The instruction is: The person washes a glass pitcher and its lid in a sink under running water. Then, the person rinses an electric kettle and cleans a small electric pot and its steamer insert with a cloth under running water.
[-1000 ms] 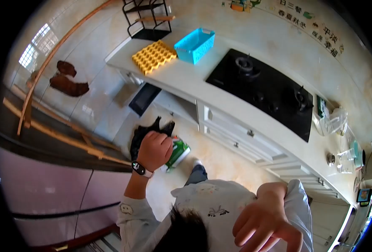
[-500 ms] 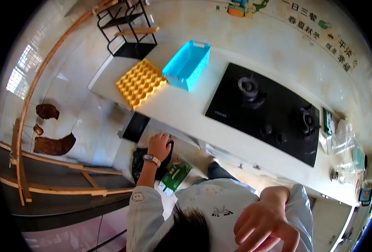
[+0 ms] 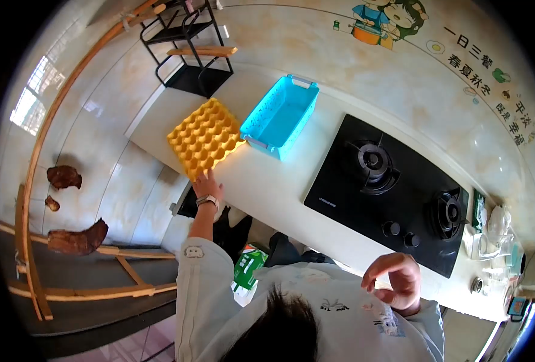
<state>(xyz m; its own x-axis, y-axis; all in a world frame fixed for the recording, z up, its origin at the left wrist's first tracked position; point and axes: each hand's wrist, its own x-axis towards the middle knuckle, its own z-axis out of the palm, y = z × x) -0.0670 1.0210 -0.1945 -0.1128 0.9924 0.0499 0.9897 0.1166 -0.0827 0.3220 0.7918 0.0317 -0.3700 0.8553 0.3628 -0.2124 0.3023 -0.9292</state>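
Observation:
A yellow egg tray point(image 3: 206, 139) with rows of cups lies on the pale counter point(image 3: 261, 187), its near corner close to the counter's front edge. My left hand point(image 3: 208, 188), with a watch on the wrist, reaches to that corner, fingers stretched out and fingertips touching it or just beside it. The tray still rests flat. Beside the tray, nearly touching it, stands a light blue plastic basket point(image 3: 282, 114) with nothing visible inside. My right hand point(image 3: 397, 280) hovers in front of my chest, loosely curled with thumb and fingers apart, holding nothing.
A black two-burner gas stove point(image 3: 388, 187) is set into the counter on the right. At the back left stands a black rack point(image 3: 198, 78). Below the counter are a black bag point(image 3: 228, 232) and a green-and-white package point(image 3: 248, 268). Wooden poles point(image 3: 92, 292) frame the left side.
My left hand has risen from the black bag below the counter to the near corner of the egg tray. My right hand has moved up, its fingers now curled. The view has shifted slightly.

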